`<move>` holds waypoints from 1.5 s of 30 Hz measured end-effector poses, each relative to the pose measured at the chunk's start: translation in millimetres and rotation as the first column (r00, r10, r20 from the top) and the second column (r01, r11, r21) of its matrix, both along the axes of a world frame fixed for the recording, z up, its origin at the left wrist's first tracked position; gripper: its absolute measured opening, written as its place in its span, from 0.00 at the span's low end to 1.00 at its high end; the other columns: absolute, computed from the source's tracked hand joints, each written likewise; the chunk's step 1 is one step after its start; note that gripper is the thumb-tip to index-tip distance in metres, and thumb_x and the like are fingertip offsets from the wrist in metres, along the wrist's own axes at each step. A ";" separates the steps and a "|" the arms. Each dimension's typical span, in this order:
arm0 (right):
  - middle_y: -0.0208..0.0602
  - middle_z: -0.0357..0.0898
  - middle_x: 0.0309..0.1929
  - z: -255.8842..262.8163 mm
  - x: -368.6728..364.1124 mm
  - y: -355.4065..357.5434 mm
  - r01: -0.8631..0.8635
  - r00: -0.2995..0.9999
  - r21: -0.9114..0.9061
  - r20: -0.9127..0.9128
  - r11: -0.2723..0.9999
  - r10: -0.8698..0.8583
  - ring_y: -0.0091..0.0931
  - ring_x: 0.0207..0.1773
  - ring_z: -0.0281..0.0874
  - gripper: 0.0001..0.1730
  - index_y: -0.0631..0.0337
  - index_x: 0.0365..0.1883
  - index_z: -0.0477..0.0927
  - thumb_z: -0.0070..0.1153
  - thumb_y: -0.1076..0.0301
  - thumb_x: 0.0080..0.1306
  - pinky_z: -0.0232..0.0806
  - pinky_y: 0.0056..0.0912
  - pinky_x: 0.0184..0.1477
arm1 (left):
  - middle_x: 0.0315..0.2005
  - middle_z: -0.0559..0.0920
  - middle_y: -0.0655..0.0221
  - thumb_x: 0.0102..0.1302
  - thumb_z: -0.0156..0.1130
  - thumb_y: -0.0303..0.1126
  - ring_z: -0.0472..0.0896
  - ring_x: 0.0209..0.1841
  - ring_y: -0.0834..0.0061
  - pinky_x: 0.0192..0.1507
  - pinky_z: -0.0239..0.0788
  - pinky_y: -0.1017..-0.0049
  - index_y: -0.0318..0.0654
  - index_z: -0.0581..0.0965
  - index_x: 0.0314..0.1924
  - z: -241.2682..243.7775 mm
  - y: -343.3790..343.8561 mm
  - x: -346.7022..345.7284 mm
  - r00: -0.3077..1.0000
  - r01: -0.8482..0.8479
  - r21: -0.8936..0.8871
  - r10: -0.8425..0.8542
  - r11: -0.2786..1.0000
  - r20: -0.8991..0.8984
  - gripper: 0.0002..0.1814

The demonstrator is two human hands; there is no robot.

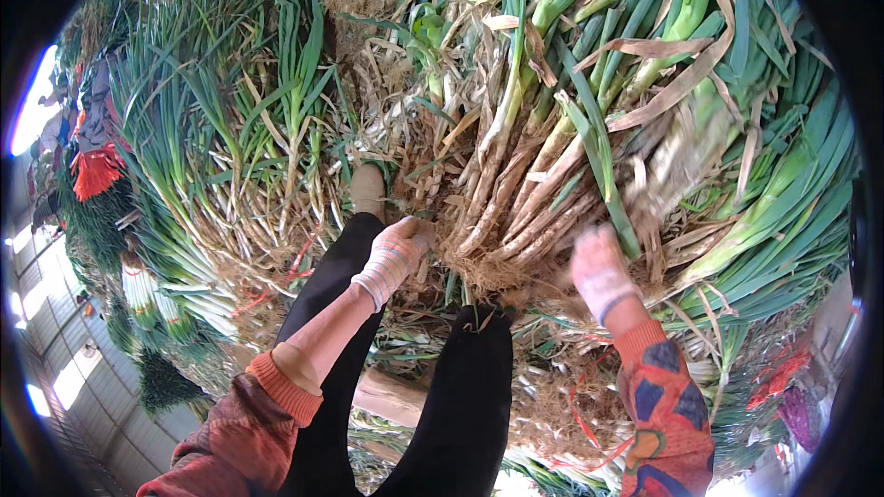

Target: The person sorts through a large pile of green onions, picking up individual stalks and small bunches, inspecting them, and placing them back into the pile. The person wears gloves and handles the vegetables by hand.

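Observation:
Before me lies a heap of large green onions (552, 172), with brown dry outer leaves and tangled roots (490, 266) towards my legs. My left hand (400, 252), in a striped knit glove, has its fingers curled at the left side of the roots; whether anything is in them is hidden. To the right of the roots, my right hand (601, 262) is gloved and blurred, its fingers bent beside a hanging green leaf (608, 172). A pale, blurred stalk (684, 152) lies up and right of it. I cannot tell whether that hand holds it.
Thinner green onions (262, 166) are piled at the left, some with red ties (300, 259). Bundled onions (566, 400) lie near my knees. Red strips (97, 169) hang at far left. My shoe (368, 190) rests among the leaves, near a wooden piece (390, 397).

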State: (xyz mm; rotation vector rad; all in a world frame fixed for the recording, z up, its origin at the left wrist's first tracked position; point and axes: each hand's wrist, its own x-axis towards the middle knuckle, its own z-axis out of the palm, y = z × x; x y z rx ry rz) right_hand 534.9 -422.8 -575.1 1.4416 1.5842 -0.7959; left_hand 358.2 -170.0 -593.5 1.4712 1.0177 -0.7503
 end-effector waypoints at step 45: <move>0.35 0.80 0.36 65.4 -32.5 -166.8 0.423 -0.712 -0.057 -0.638 -0.904 -0.293 0.20 0.36 0.73 0.18 0.68 0.42 0.78 0.63 0.72 0.52 0.68 0.23 0.39 | 0.39 0.81 0.60 0.57 0.57 0.30 0.81 0.34 0.58 0.35 0.74 0.66 0.39 0.74 0.48 104.7 17.7 112.7 0.488 0.349 0.936 -0.863 0.053 -0.133 0.16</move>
